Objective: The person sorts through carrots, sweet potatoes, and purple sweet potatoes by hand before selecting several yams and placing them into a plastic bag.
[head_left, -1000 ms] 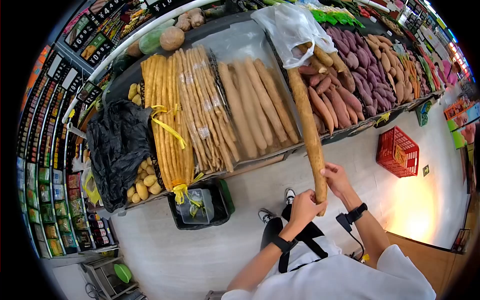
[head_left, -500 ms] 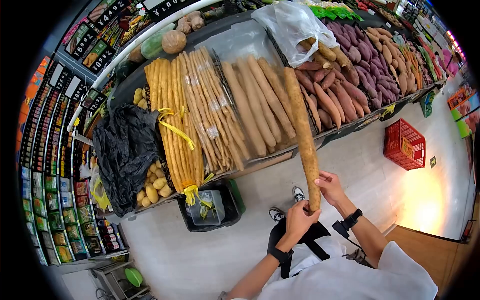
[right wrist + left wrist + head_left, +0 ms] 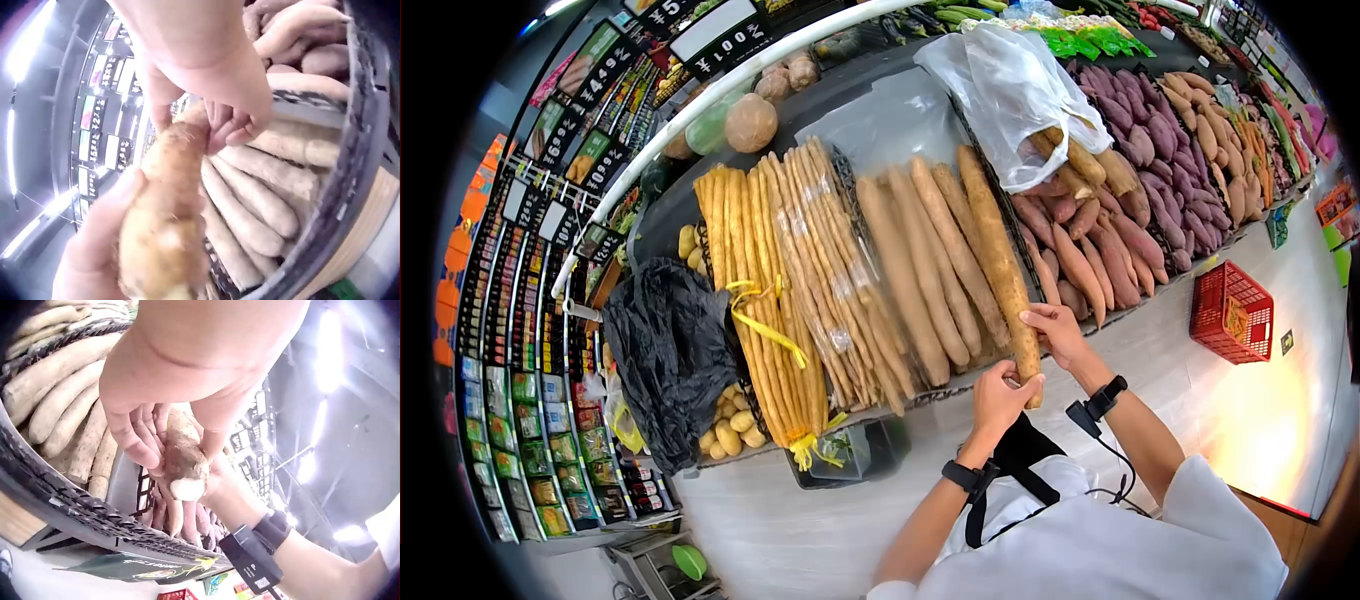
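Observation:
A long brown yam (image 3: pixel 997 235) lies over the right side of the bin of thick yams (image 3: pixel 915 270), its near end sticking out past the bin's front edge. My left hand (image 3: pixel 998 400) grips it close to that end. A little farther up, my right hand (image 3: pixel 1055 333) pinches it from the other side with thumb and fingers. In the left wrist view the pale cut tip of the yam (image 3: pixel 187 487) shows below the left hand's fingers. The right wrist view shows both hands curled round the yam (image 3: pixel 165 225).
Right of the yam bin are red sweet potatoes (image 3: pixel 1090 250) under a clear plastic bag (image 3: pixel 1010 90). To the left lie thin yams (image 3: pixel 820 260), yellow-tied bundles (image 3: pixel 760 300) and a black bag (image 3: pixel 670 350). A red basket (image 3: pixel 1232 312) stands on the floor.
The yam has moved forward and to the left, from jutting well out over the aisle to lying mostly over the bin. Both hands keep their grip and are nearer the display.

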Demonstrator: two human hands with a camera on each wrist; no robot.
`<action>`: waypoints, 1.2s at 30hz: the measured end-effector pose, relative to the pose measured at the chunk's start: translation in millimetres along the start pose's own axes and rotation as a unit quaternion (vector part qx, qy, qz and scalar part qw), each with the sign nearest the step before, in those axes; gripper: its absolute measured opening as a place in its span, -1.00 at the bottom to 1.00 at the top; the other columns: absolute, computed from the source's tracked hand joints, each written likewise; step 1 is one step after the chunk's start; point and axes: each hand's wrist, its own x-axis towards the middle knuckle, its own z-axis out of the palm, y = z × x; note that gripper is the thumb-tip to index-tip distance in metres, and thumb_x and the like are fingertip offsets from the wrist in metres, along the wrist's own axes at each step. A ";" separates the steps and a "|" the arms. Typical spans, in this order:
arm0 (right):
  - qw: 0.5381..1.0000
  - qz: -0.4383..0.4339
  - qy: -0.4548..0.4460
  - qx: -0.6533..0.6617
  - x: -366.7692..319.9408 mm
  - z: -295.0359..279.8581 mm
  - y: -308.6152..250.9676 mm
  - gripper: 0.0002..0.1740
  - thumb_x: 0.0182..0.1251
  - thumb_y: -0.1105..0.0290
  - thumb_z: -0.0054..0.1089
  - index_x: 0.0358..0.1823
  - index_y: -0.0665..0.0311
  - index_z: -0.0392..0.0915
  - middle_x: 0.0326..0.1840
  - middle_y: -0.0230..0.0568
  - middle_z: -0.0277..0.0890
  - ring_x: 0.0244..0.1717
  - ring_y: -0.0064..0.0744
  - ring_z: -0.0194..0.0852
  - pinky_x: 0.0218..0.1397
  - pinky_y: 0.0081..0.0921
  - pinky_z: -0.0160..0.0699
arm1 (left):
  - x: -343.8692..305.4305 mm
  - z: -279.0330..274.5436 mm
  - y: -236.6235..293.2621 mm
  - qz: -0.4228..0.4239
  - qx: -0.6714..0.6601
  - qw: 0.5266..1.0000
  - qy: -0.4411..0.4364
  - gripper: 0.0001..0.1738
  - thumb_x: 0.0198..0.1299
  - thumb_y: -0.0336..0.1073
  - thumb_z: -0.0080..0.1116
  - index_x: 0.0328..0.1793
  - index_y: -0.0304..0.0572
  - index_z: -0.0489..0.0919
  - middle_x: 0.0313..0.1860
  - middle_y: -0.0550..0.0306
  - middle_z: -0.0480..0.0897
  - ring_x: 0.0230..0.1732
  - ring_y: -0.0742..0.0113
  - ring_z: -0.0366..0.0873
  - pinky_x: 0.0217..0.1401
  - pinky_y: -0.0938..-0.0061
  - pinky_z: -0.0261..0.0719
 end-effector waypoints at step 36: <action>0.898 -0.211 0.272 -0.275 54.8 -145.1 -191.5 -0.29 0.25 0.06 0.49 0.22 0.49 0.51 0.03 -0.04 0.66 -0.02 -0.37 0.64 0.05 -0.48 0.61 | 159.4 30.4 22.1 0.079 0.057 0.994 0.052 -0.80 0.32 -0.30 0.27 -0.08 -0.30 0.69 -0.30 0.02 0.75 -0.29 0.27 0.70 -0.12 0.40 0.63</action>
